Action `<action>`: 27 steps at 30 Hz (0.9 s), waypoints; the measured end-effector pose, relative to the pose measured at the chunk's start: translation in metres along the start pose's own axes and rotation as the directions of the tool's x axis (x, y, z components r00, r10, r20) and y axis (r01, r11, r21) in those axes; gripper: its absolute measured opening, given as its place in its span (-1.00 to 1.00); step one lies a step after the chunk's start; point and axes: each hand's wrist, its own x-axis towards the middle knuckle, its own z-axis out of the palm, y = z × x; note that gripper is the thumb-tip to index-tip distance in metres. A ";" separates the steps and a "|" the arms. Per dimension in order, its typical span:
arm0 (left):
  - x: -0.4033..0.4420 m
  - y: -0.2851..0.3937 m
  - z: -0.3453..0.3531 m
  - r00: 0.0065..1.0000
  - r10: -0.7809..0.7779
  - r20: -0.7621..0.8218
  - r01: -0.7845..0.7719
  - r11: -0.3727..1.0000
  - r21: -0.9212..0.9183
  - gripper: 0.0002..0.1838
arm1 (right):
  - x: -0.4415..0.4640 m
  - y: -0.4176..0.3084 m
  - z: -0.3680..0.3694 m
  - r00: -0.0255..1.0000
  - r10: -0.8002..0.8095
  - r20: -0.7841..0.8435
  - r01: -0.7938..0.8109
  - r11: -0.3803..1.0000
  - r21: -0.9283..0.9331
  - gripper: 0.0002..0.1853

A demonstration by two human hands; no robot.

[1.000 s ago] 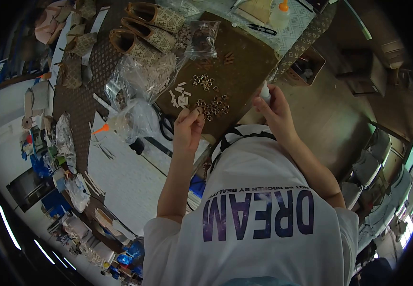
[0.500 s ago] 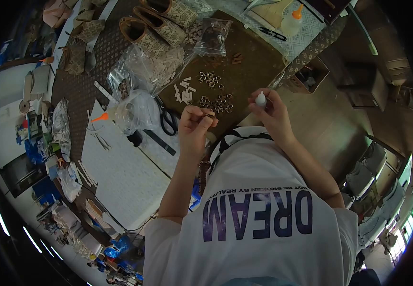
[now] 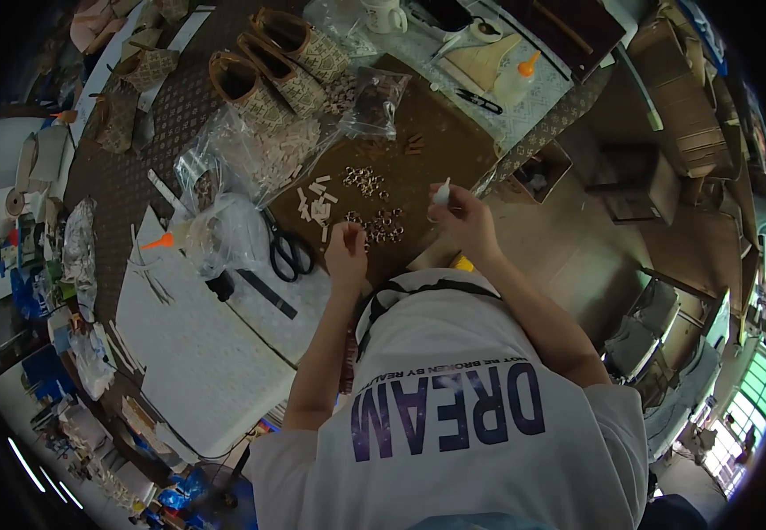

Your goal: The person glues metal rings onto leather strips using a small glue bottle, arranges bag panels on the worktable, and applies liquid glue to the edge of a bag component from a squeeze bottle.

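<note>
pinching bottle in right hand; left hand beside metal rings, grip unclear

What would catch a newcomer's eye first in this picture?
Probably the big purple word DREAM, upside down on the white shirt at the bottom. Next come the patterned shoes at the top, left of centre. Near the middle, shiny rings lie on a brown mat, and the right hand holds a small white bottle.

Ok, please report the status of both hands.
Right hand holds white bottle. Left hand beside metal rings, grip unclear. Scissors and white strips near left hand.
</note>
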 end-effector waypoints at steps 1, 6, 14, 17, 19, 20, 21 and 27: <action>0.002 -0.002 0.002 0.997 0.073 -0.007 -0.073 0.996 0.052 -0.90 | 0.015 0.007 -0.002 0.999 -0.041 -0.033 0.039 0.997 -0.066 -0.68; 0.022 -0.036 0.012 0.959 0.281 -0.029 -0.266 0.934 0.238 -0.90 | 0.108 0.006 -0.011 0.907 -0.363 -0.215 0.237 0.861 -0.451 -0.69; 0.022 -0.014 -0.015 0.955 0.296 -0.002 -0.278 0.901 0.332 -0.86 | 0.225 0.000 -0.001 0.889 -0.445 -0.110 0.317 0.770 -0.553 -0.73; 0.018 -0.025 -0.030 0.965 0.258 -0.039 -0.234 0.920 0.313 -0.85 | 0.221 0.013 0.012 0.935 -0.350 -0.059 0.251 0.769 -0.588 -0.69; 0.021 -0.029 -0.036 0.977 0.205 -0.061 -0.180 0.942 0.281 -0.85 | 0.222 0.022 0.012 0.946 -0.320 -0.054 0.215 0.743 -0.634 -0.66; 0.020 -0.030 -0.039 0.985 0.160 -0.067 -0.137 0.955 0.264 -0.84 | 0.224 0.027 0.012 0.945 -0.323 -0.045 0.228 0.752 -0.618 -0.64; 0.018 -0.031 -0.041 0.991 0.111 -0.073 -0.090 0.965 0.246 -0.84 | 0.224 0.031 0.012 0.945 -0.324 -0.034 0.239 0.761 -0.603 -0.63; 0.030 -0.029 -0.045 0.981 0.193 -0.031 -0.170 0.922 0.348 -0.79 | 0.203 0.034 0.008 0.859 -0.511 -0.040 0.335 0.618 -0.711 -0.58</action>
